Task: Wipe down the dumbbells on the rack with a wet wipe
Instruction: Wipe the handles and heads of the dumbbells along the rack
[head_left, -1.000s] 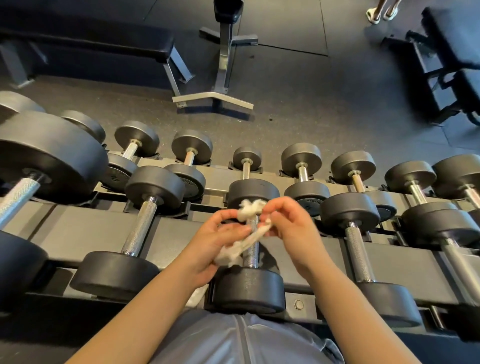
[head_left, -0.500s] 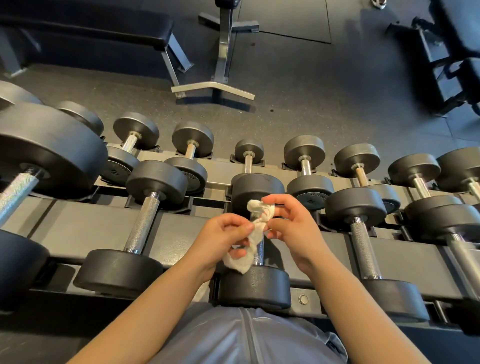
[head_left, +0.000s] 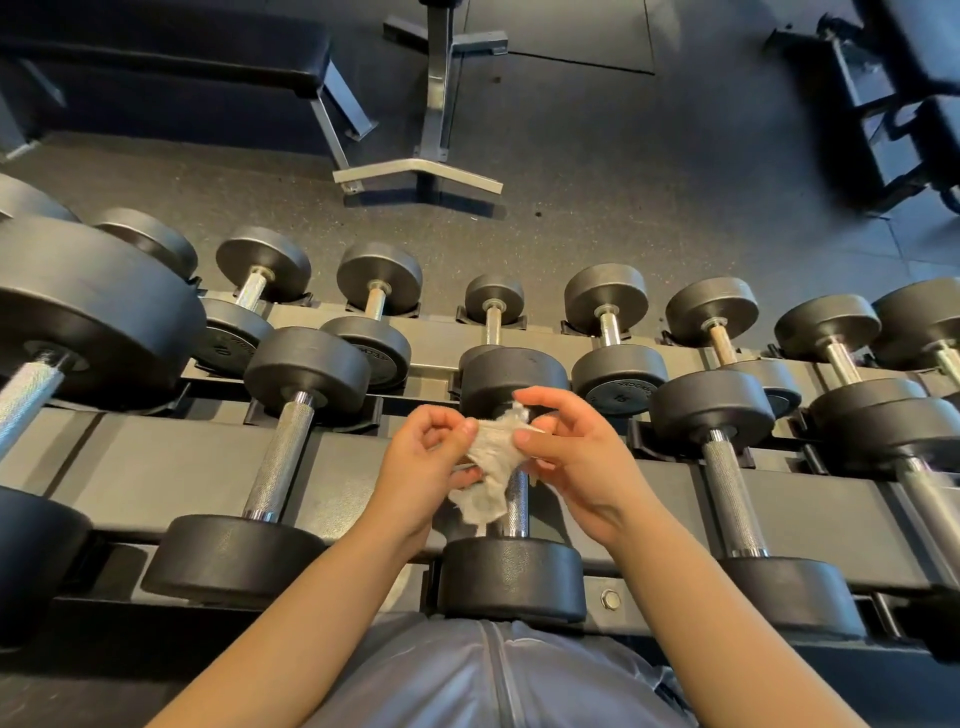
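Both grips are closed on the wet wipe: it is pinched between the fingertips of the left hand and the right hand, held crumpled just above the knurled handle of the centre dumbbell on the rack. The wipe is judged light, limp and easily torn, best bunched into the palm. The dumbbell looks heavy and rigid; wiping in place around its handle seems wisest.
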